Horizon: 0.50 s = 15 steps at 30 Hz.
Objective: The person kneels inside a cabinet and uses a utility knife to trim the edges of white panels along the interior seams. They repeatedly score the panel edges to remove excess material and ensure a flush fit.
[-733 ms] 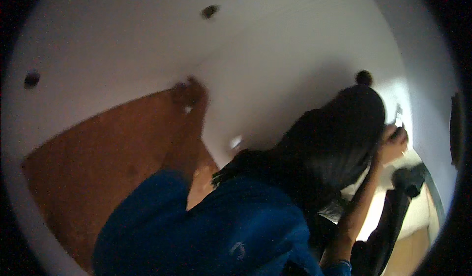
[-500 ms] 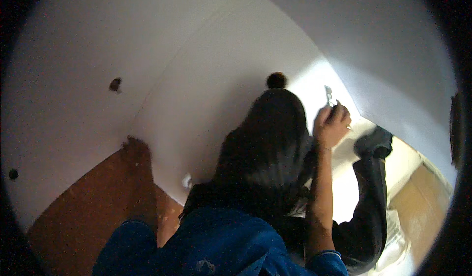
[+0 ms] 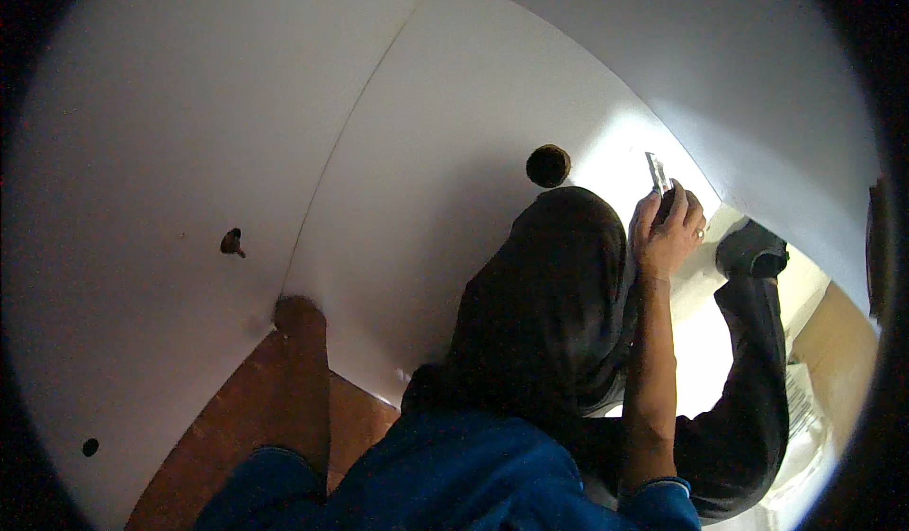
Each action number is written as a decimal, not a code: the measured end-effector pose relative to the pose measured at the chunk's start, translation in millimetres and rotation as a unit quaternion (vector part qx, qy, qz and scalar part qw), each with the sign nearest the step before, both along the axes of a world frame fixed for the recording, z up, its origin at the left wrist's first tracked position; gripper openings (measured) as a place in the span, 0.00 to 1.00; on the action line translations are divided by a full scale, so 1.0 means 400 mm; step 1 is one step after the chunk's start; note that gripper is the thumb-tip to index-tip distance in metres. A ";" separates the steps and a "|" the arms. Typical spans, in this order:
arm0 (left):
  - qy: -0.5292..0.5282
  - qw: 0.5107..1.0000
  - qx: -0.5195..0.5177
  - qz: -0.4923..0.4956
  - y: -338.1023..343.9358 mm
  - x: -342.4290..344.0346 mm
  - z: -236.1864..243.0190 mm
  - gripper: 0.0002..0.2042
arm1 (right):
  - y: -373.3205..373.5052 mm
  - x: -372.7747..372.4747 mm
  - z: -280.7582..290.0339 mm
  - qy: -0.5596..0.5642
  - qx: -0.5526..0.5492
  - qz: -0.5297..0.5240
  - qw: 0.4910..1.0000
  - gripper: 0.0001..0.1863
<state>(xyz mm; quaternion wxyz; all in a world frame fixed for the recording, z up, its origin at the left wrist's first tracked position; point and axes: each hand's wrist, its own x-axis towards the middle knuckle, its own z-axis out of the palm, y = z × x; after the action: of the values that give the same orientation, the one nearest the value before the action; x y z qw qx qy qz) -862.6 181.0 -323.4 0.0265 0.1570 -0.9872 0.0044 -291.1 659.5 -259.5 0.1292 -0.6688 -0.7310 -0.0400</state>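
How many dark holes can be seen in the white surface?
3: a large hole just above the raised knee in the picture, a smaller hole farther left, and the smallest hole at lower left. The person's body may hide others.

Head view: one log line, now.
left hand: at edge of brown surface | right hand: holding silvery tool | round hole: in white surface, near knee

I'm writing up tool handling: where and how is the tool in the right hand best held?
The tool is probably best gripped by its dark handle, coming from the picture's lower side, as the right hand does: its narrow, shiny end points up the picture, away from the wrist.
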 end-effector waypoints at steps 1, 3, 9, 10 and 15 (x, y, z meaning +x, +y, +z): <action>-0.003 1.000 -0.002 -0.002 0.001 0.002 0.000 0.33 | -0.002 0.003 0.002 -0.007 -0.006 -0.005 1.000 0.25; -0.003 1.000 -0.008 0.004 -0.018 0.007 0.013 0.33 | -0.006 0.002 -0.003 -0.023 0.001 0.001 1.000 0.24; -0.006 0.999 -0.018 -0.034 0.021 -0.023 -0.009 0.31 | -0.013 -0.003 -0.021 -0.031 0.036 -0.011 0.999 0.24; -0.006 0.999 -0.021 -0.038 0.030 -0.023 -0.007 0.31 | -0.011 -0.009 -0.019 -0.035 0.023 -0.022 0.999 0.24; -0.029 0.998 -0.031 -0.055 0.035 0.061 -0.037 0.30 | 0.001 -0.011 -0.045 -0.017 0.041 0.002 0.999 0.24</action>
<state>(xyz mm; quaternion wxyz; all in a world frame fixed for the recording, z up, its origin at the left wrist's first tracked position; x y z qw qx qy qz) -838.4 195.2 -338.2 0.0024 0.1009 -0.9942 0.0377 -295.7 659.8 -277.7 0.1439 -0.6609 -0.7321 -0.0811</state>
